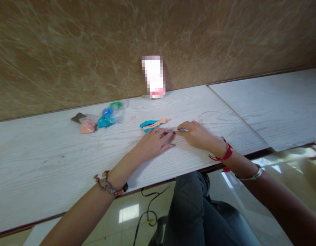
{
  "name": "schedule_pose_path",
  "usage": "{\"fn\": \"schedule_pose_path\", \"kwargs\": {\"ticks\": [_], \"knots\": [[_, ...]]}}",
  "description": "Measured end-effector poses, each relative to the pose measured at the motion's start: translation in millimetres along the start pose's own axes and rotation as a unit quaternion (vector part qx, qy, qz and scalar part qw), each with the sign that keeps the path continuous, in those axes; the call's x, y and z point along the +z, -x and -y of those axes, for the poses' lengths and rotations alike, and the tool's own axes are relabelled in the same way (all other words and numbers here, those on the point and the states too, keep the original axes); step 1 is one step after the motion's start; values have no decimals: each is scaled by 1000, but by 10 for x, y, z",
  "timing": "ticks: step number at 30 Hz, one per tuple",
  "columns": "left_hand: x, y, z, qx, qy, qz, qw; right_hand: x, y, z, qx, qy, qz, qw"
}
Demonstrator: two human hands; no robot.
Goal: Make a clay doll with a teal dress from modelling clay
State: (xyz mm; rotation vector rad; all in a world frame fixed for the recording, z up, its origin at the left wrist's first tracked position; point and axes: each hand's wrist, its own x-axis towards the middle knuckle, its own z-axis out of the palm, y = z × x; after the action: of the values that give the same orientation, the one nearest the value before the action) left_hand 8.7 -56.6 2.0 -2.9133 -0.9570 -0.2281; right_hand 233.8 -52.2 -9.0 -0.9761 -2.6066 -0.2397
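My left hand [154,142] lies low over the white tabletop with its fingers stretched out. Its index fingertip touches a small dark spot beside the fingertips of my right hand [197,135]. That hand is closed in a pinch, and a thin bit of blue modelling clay [182,130] shows between its fingers. Just beyond my left hand is a flat blue clay shape [148,123] with a peach clay strip [161,121] across it. My left knuckles partly cover their near side.
Bags of peach clay [88,126], blue clay [106,121], green clay [115,105] and brown clay [78,117] lie at the left. A small peach piece [133,117] is nearby. A blurred phone-like object [155,77] leans on the brown wall [71,51]. A seam crosses the white tabletop [45,164].
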Motion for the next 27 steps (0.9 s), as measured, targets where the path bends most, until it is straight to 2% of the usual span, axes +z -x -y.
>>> {"fn": "schedule_pose_path", "kwargs": {"ticks": [3,9,16,23,27], "knots": [[16,-6,-19,-9,-4,8,1000,-4,8,-22,6,-22,1,1000],[29,-2,-19,-31,12,7,999,-33,19,-76,32,-91,-49,994],[23,-2,-19,-29,10,15,999,7,7,-28,1,3,8,1000],[22,-4,-15,-31,12,19,999,3,-11,-27,36,-61,-6,997],[31,1,-6,-21,16,9,1000,20,-8,-2,1,-10,21,1000]]}}
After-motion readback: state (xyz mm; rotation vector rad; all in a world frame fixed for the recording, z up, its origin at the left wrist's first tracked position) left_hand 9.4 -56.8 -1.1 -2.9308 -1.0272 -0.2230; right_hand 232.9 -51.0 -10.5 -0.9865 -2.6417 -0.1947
